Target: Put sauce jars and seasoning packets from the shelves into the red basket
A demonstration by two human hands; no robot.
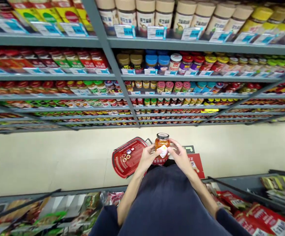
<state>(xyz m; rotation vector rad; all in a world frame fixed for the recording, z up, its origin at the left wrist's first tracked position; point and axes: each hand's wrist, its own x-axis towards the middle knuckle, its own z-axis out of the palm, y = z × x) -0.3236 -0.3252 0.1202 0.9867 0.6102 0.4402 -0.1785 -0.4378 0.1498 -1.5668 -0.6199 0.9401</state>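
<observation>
Fingers (156, 153), L + R, closed around jar (161, 144): blk lid (162, 135) w/ pale top, orange contents (159, 143), wht label (163, 151).

I'm seeing an orange jar (159, 143), its black-rimmed pale lid (162, 135), a red basket (138, 154) and my navy top (167, 193).

On the far side I have grey shelves (196, 46) running left to right, packed with jars. Tall containers with beige lids (145, 16) stand in a row behind price tags (156, 32); below them I make out blue-lidded jars (151, 64) and pink-lidded jars (169, 86). Pale floor (59, 154) lies between, with a dark arrow sign (189, 149) on it. Nearest me, red packets (272, 218) fill the right and green packets (52, 217) the left.
</observation>
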